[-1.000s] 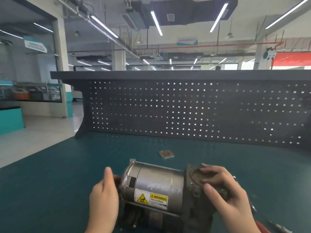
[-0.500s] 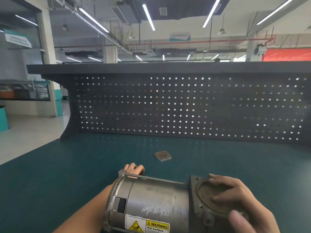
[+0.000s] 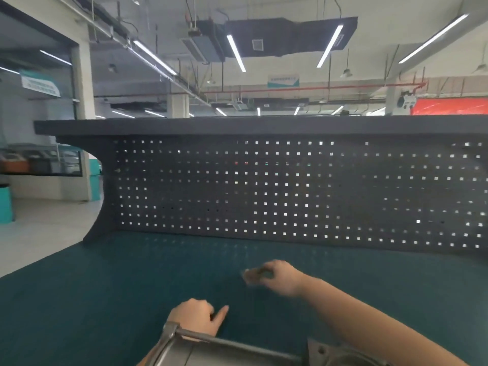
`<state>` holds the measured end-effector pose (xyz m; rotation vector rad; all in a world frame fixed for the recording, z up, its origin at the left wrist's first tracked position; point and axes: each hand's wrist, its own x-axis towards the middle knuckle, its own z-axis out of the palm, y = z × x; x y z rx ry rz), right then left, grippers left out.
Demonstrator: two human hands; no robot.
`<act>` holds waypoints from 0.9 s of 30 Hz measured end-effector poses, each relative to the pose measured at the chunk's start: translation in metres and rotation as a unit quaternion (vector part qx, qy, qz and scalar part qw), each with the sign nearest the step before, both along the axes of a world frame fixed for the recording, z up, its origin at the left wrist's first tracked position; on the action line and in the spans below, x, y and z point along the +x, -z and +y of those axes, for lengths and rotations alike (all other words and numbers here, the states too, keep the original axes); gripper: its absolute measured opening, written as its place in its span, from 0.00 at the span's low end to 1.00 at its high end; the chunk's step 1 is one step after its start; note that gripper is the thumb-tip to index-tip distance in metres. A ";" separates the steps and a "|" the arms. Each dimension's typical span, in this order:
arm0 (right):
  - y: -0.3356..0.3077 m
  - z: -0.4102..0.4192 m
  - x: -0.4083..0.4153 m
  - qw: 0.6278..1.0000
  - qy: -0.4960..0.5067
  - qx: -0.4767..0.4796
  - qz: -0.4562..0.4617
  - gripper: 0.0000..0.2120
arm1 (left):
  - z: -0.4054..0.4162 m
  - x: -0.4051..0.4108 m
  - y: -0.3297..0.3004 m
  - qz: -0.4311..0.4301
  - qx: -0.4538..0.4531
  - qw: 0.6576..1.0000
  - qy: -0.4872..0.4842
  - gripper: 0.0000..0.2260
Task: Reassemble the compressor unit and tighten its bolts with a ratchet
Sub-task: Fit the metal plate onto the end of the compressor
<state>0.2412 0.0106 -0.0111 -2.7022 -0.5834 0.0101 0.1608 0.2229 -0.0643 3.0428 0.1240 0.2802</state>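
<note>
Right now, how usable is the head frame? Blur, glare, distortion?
Head view: motion blur smears the right hand and the small flat part it pinches, so the part's detail is unreadable; the left hand on the compressor end reads sharper; the ceiling strip lights blow out; wide-angle bowing curves the pegboard edges; the compressor is cropped by the bottom edge.

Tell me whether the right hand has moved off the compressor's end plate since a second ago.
Yes. The right hand has left the compressor and reached forward toward the pegboard, now gripping the small plate on the mat.
</note>
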 end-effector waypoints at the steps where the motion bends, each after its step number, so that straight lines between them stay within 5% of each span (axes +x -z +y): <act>1: 0.007 0.011 0.012 0.999 -0.002 -0.033 0.017 0.26 | 0.000 0.000 0.001 -0.003 -0.017 1.000 -0.006 0.30; 3: 0.019 0.030 0.029 0.994 0.013 -0.083 0.072 0.36 | 0.001 0.001 0.001 -0.023 -0.031 0.999 -0.010 0.31; 5: 0.028 0.038 0.038 0.992 0.015 -0.103 0.068 0.36 | 0.001 0.001 0.003 -0.062 -0.043 0.997 -0.017 0.31; 10: 0.022 0.027 0.019 0.999 0.012 -0.033 0.002 0.15 | 0.006 -0.004 0.003 -0.124 -0.142 0.980 -0.063 0.28; 12: 0.017 0.012 -0.005 0.999 0.024 0.017 0.021 0.09 | 0.011 -0.008 -0.001 -0.138 -0.289 0.946 -0.047 0.28; 13: 0.015 0.002 -0.019 0.996 0.041 0.072 0.039 0.07 | 0.014 -0.014 -0.008 -0.139 -0.426 0.893 -0.049 0.28; 15: 0.002 -0.021 -0.052 0.951 0.110 0.272 0.097 0.07 | 0.029 -0.024 -0.026 -0.120 -0.713 0.688 -0.068 0.24; 17: -0.017 -0.047 -0.089 0.798 0.144 0.534 0.239 0.08 | 0.047 -0.034 -0.044 -0.071 -0.895 0.430 -0.101 0.19; 18: -0.029 -0.059 -0.105 0.700 0.132 0.632 0.307 0.10 | 0.053 -0.040 -0.056 -0.050 -0.929 0.347 -0.115 0.17; 20: -0.053 -0.079 -0.141 0.559 0.105 0.736 0.366 0.15 | 0.058 -0.056 -0.084 -0.010 -0.949 0.285 -0.131 0.15; 22: -0.076 -0.090 -0.177 0.518 0.086 0.766 0.370 0.18 | 0.053 -0.077 -0.112 0.007 -0.962 0.244 -0.119 0.15; 25: -0.094 -0.094 -0.222 0.590 0.024 0.748 0.304 0.16 | 0.034 -0.110 -0.148 0.042 -0.978 0.190 -0.068 0.09; 27: -0.100 -0.091 -0.248 0.677 -0.032 0.707 0.201 0.15 | 0.021 -0.132 -0.165 0.093 -0.973 0.208 -0.044 0.07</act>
